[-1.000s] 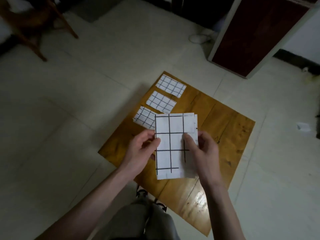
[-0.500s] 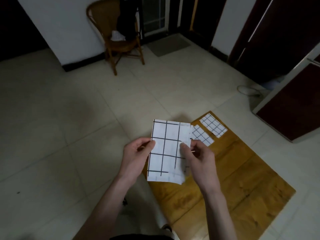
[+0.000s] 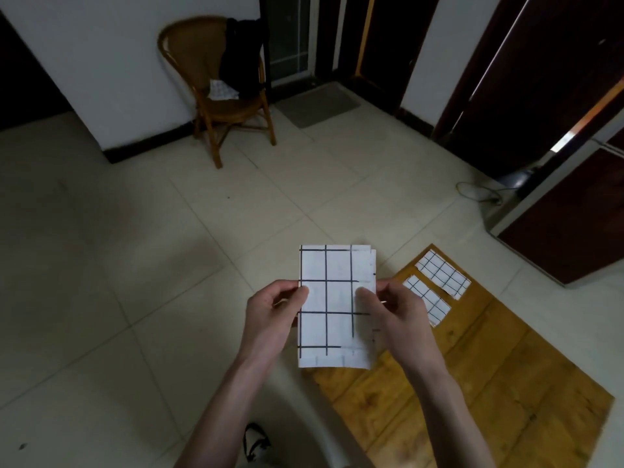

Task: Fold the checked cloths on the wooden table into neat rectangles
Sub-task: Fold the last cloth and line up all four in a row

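Head view: both hands up in front, approx centre frame, pinching one folded checked cloth [image 3: 332,305] between them. Cloth is held upright off the table, a tall rectangle w/ black grid lines; layered edges show along its right side and bottom.

Left hand [image 3: 271,319] at 9 o'clock of the cloth: fingers curled narrow, thumb [image 3: 300,293] pressed on the cloth's left edge at mid-height, other fingers behind it. Right hand [image 3: 396,312] at 3 o'clock: also narrow, thumb [image 3: 366,295] on the front face nr the right edge, fingers tucked behind. Both closed on the cloth, forearms coming in from 6 o'clock.

Wooden table [image 3: 489,383] lies low at 4–5 o'clock of the hands, on a pale tiled floor [image 3: 118,282]. Two more folded cloths lie flat at its far corner: one [image 3: 442,274] at 2 o'clock of the held cloth, the other [image 3: 429,300] just beside it, nearer the right hand and partly hidden by it.

Wicker chair [image 3: 216,86] w/ dark garment [image 3: 243,59] draped on it at 11 o'clock, far off against the wall. Grey mat [image 3: 317,104] at 12 o'clock.
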